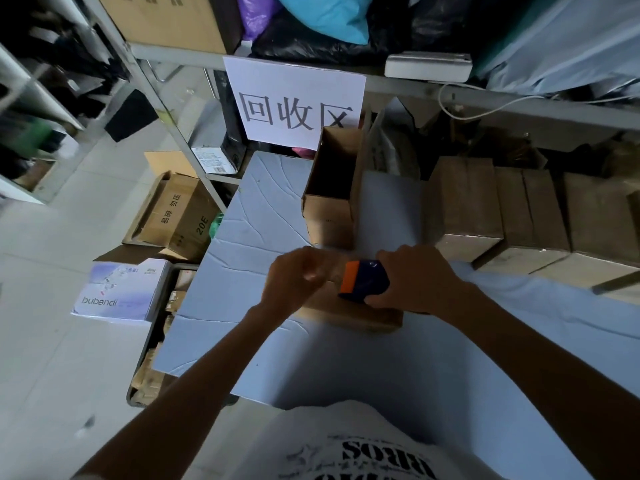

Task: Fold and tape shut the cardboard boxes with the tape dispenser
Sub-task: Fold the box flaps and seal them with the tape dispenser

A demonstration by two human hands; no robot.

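A small cardboard box lies on the pale blue table under both of my hands. My right hand grips a dark blue tape dispenser with an orange front edge, held over the box top. My left hand is curled at the box's left end, fingers pinched by the strip of tape that runs to the dispenser. Behind them stands an open, empty cardboard box with its flaps up.
A row of closed cardboard boxes lines the table's right side. A metal shelf with a paper sign stands behind. On the floor at left sit a brown carton, a white carton and a crate of cardboard.
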